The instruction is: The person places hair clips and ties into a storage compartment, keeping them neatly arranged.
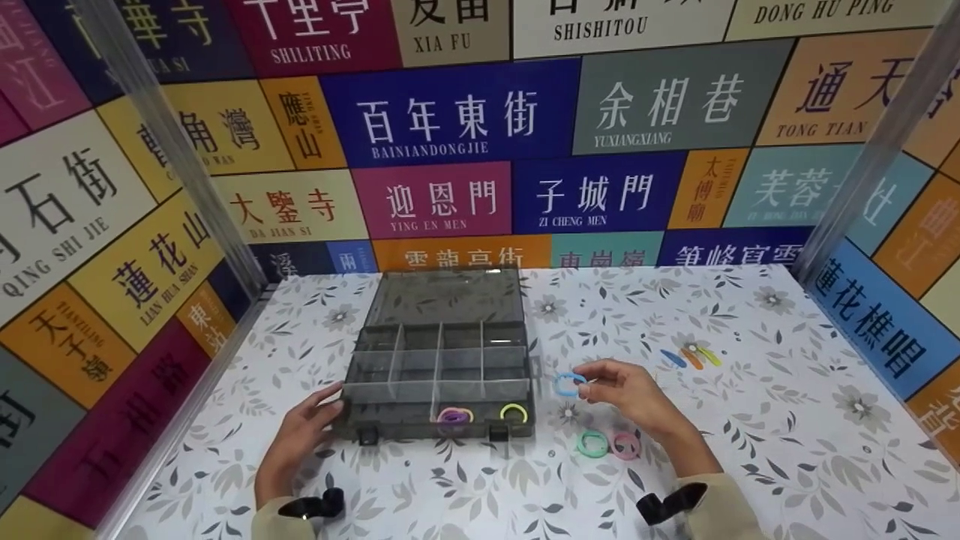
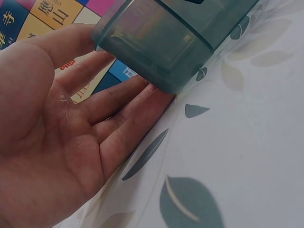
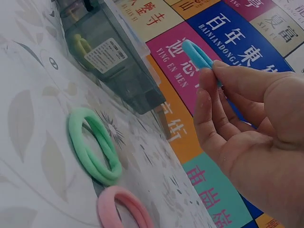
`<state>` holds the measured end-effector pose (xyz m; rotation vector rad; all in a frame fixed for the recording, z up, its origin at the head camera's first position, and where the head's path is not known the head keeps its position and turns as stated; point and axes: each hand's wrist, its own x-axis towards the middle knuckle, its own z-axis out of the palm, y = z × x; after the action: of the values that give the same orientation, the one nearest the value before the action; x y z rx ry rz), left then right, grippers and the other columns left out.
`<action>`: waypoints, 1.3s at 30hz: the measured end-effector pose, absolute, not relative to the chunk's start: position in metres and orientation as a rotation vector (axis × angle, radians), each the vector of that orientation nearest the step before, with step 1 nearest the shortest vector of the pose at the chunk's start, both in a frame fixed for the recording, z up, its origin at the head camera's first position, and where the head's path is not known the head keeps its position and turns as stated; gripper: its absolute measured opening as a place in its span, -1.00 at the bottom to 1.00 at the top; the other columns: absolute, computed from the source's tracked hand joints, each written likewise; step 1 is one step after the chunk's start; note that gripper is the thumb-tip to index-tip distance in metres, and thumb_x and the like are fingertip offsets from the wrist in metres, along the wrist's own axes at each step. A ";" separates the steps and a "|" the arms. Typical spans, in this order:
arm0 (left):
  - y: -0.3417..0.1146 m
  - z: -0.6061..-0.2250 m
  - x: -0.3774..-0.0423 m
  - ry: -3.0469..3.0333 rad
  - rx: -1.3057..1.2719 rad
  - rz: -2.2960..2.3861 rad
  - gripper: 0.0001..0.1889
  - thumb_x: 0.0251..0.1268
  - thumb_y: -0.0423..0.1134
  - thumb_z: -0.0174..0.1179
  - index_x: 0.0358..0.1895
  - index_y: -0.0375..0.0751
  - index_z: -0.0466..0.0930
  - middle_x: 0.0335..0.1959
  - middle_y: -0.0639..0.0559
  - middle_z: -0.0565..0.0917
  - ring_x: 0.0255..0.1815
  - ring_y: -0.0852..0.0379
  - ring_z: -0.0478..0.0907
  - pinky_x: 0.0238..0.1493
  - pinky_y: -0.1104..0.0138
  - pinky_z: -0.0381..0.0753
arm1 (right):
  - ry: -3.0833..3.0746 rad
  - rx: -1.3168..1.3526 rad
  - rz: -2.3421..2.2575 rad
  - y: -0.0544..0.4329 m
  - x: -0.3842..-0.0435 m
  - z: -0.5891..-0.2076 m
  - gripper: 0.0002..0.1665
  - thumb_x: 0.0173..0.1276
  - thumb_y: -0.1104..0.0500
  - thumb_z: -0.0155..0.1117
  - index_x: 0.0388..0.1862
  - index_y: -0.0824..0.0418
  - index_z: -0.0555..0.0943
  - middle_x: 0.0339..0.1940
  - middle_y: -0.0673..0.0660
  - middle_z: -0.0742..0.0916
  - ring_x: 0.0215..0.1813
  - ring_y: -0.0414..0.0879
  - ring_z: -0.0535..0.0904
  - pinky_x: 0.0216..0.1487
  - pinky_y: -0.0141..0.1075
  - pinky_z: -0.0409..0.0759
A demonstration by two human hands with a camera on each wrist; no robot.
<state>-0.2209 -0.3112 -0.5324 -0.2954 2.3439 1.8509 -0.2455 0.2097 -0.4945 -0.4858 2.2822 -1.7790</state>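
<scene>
So, lt. blue loop (image 3: pixel 194 53), doubled, btwn R fingers (image 3: pixel 204 102)

A white tabletop (image 1: pixel 420 487) printed with grey leaves and large grey flowers spreads beneath everything, meeting a back wall (image 1: pixel 480 157) covered in coloured panels with Chinese characters and romanised names. Among these are a deep blue panel (image 1: pixel 450 112) reading BAINIANDONGJIE, a pink panel (image 1: pixel 435 199) reading YING EN MEN below it, and a grey-green panel (image 1: pixel 675 97) reading YUXIANGXIANG. Similar panels cover the left wall (image 1: pixel 97 300) and right wall (image 1: pixel 915 247), with clear upright strips (image 1: pixel 187 157) at both corners.
</scene>
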 end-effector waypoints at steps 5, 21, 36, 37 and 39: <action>-0.311 -0.533 -0.220 2.358 -0.267 1.855 -0.39 0.49 -0.01 0.15 0.53 -0.02 0.28 0.57 -0.24 0.22 0.56 -0.23 0.22 0.44 -0.11 0.39 | 2.222 -0.468 -1.790 0.195 -0.246 -0.496 -0.48 0.42 0.09 0.34 0.24 0.35 0.57 0.01 0.16 0.74 -0.05 -0.20 0.71 0.12 -0.13 0.69; -0.310 -0.533 -0.220 2.354 -0.294 1.842 -0.39 0.48 0.00 0.16 0.53 0.00 0.29 0.57 -0.24 0.22 0.55 -0.24 0.24 0.42 -0.12 0.41 | 2.144 -0.515 -1.785 0.146 -0.248 -0.508 -0.50 0.38 0.18 0.36 0.19 0.45 0.58 -0.13 0.18 0.81 -0.17 -0.24 0.73 -0.06 -0.27 0.70; -0.310 -0.533 -0.220 2.354 -0.286 1.883 -0.40 0.49 -0.03 0.16 0.52 -0.01 0.31 0.51 -0.26 0.34 0.50 -0.19 0.32 0.40 -0.06 0.46 | 2.078 -0.503 -1.849 0.130 -0.248 -0.508 -0.49 0.36 0.20 0.38 0.19 0.47 0.57 -0.13 0.22 0.80 -0.19 -0.17 0.73 -0.09 -0.36 0.69; -0.310 -0.533 -0.220 2.356 -0.284 1.887 -0.40 0.48 -0.03 0.17 0.52 -0.01 0.31 0.50 -0.25 0.35 0.50 -0.19 0.33 0.40 -0.06 0.47 | 2.077 -0.501 -1.852 0.130 -0.248 -0.508 -0.49 0.36 0.19 0.38 0.18 0.47 0.57 -0.16 0.19 0.80 -0.19 -0.15 0.73 -0.09 -0.34 0.69; -0.310 -0.533 -0.220 2.360 -0.276 1.880 -0.40 0.48 -0.02 0.16 0.52 -0.01 0.31 0.51 -0.24 0.35 0.50 -0.18 0.32 0.40 -0.06 0.46 | 2.085 -0.488 -1.847 0.128 -0.249 -0.509 -0.51 0.35 0.19 0.40 0.17 0.44 0.59 -0.22 0.13 0.80 -0.20 -0.10 0.73 -0.10 -0.31 0.69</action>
<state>-0.2203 -0.3101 -0.5329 -0.2759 2.3598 1.8803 -0.2487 0.1283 -0.5087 -0.4881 2.0853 -1.8469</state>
